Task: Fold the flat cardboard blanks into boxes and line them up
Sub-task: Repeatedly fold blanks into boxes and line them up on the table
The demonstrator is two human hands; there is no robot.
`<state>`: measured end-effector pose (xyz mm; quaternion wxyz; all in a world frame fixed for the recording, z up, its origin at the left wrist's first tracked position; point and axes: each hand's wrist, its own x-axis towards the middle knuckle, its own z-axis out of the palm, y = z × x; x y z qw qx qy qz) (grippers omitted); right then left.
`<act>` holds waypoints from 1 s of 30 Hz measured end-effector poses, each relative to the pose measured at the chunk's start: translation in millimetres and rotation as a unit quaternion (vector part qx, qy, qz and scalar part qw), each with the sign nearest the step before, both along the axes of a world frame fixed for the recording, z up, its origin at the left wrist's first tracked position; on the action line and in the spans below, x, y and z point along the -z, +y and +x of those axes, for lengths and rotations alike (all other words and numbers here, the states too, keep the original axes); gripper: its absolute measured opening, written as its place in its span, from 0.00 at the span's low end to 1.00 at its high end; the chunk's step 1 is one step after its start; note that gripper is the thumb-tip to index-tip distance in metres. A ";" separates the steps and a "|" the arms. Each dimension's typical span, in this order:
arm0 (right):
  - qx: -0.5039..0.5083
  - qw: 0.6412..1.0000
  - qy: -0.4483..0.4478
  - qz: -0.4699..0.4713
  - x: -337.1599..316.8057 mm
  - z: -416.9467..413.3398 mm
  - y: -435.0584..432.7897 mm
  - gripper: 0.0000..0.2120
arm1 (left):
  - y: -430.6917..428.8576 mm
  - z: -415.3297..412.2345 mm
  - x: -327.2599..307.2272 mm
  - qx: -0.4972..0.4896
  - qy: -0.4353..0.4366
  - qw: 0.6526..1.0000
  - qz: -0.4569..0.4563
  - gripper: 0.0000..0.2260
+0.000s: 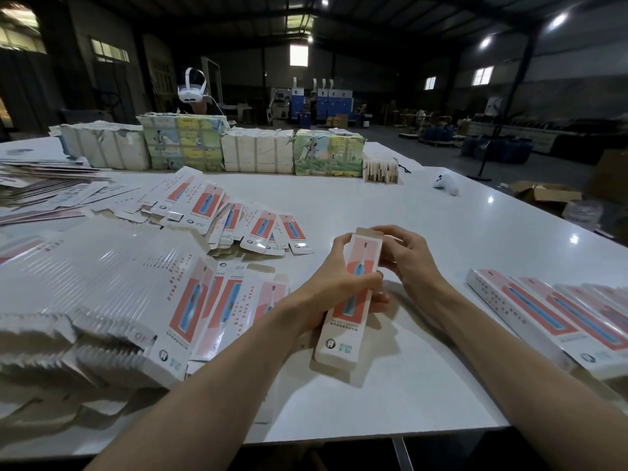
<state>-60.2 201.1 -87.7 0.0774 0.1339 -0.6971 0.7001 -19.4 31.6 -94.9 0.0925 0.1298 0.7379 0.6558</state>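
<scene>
1. Cardboard box [350,297] sits at frame centre; your left hand [334,294] wraps its middle, fingers curled round it.
2. Your right hand [406,254] pinches the top flap [368,231]; tuck it squarely.
3. Add it to the finished row [557,317], lower right.

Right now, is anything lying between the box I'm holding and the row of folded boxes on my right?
Nothing visible. Only bare white table separates the held box from the row of folded boxes.
</scene>
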 end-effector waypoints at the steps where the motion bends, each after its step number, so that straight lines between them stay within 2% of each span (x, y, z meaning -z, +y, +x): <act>1: -0.006 1.000 0.007 -0.002 -1.3 0.6 0.7 0.09 | -0.2 0.6 -0.9 -0.001 0.000 1.000 -0.001 0.36; 7: -0.056 0.996 -0.023 -0.064 -8.2 3.9 -1.1 0.18 | 0.5 1.1 -2.1 -0.023 0.003 1.000 -0.008 0.40; 10: -0.048 0.996 -0.037 -0.072 -7.2 2.9 -1.5 0.11 | -0.5 1.2 -0.1 -0.005 -0.006 1.000 0.014 0.39; 13: -0.026 0.995 -0.052 -0.076 -6.3 0.9 -0.8 0.08 | 1.3 0.9 1.6 -0.004 0.004 1.000 -0.002 0.38; 24: -0.019 0.996 -0.048 -0.070 -6.6 1.7 0.7 0.12 | 1.9 0.0 2.0 -0.011 0.014 1.000 0.011 0.45; 27: -0.028 0.997 -0.034 -0.061 -6.9 0.7 2.7 0.14 | 3.0 1.1 0.7 -0.005 0.022 1.000 0.015 0.44; 30: -0.054 0.997 -0.021 -0.056 -5.6 -0.6 3.7 0.12 | 0.8 3.0 0.1 -0.009 0.015 0.999 0.033 0.40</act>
